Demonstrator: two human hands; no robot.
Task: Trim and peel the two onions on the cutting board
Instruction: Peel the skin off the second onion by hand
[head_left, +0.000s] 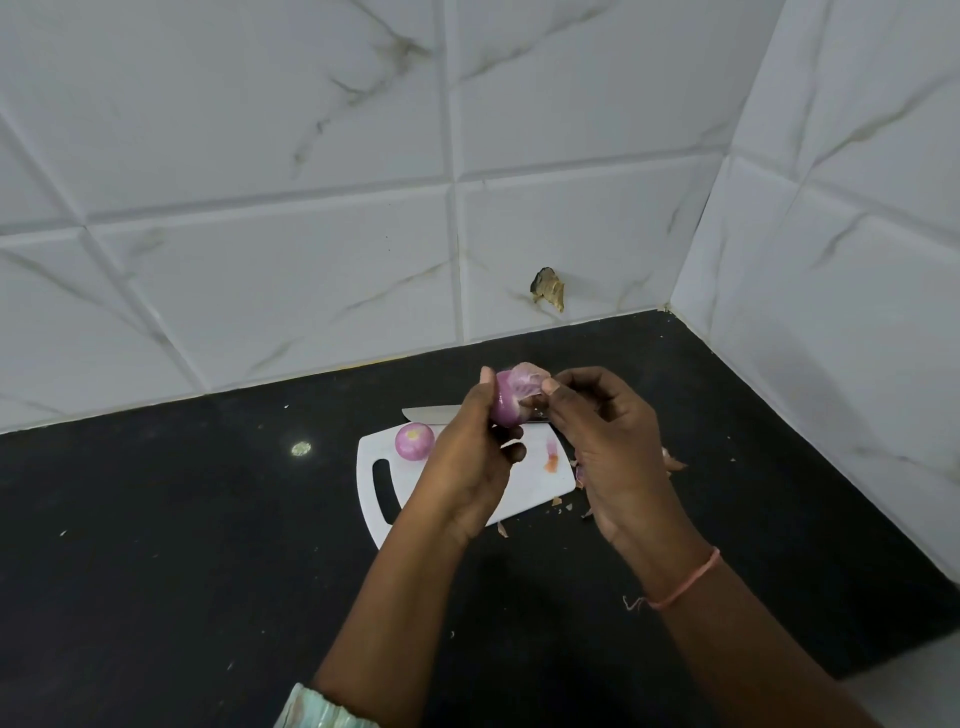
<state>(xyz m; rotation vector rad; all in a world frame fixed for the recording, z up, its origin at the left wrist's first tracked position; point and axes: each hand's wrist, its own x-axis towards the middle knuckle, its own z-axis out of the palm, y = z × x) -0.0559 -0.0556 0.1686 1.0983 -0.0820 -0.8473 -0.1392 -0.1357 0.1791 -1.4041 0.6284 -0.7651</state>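
Head: L hand (470, 457) grips onion (506, 408), R hand (602, 436) pinches skin (527, 376); knife (431, 413) lies left-right.

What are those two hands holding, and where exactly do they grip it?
The left hand grips an onion around its body. The right hand pinches a loose flap of skin at the onion's top.

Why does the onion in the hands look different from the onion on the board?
The held onion is up in the air, gripped by the left hand, while the other onion sits on the cutting board. The held onion has a loose flap of skin that the right hand pinches; the other onion looks smooth and already peeled. Both are small and purple.
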